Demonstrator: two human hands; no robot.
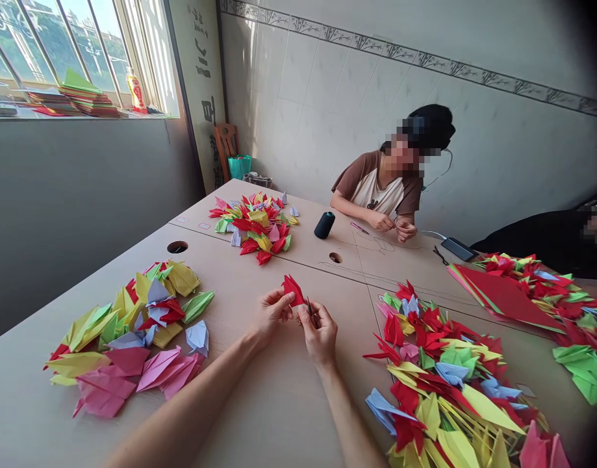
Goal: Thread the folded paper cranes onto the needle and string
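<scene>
Near the middle of the table, my left hand (273, 312) pinches a red folded-paper piece (292, 290) between thumb and fingers. My right hand (319, 330) is closed just beside it, around a small dark pointed tool (308, 305). Fingers cover most of that tool, so its kind does not show. To the left of my arms lies a heap of folded paper pieces (127, 331) in yellow, pink, green, red and pale blue. A larger heap of folded paper pieces (439, 364) spreads out on the right, with many red and yellow ones.
Across the table (220, 273) a person (376, 188) works with thread by both hands. A black thread spool (324, 225) stands near another paper heap (259, 224). Two cable holes pierce the tabletop. At right are red paper sheets (507, 299), a phone (458, 249) and a second person's dark sleeve.
</scene>
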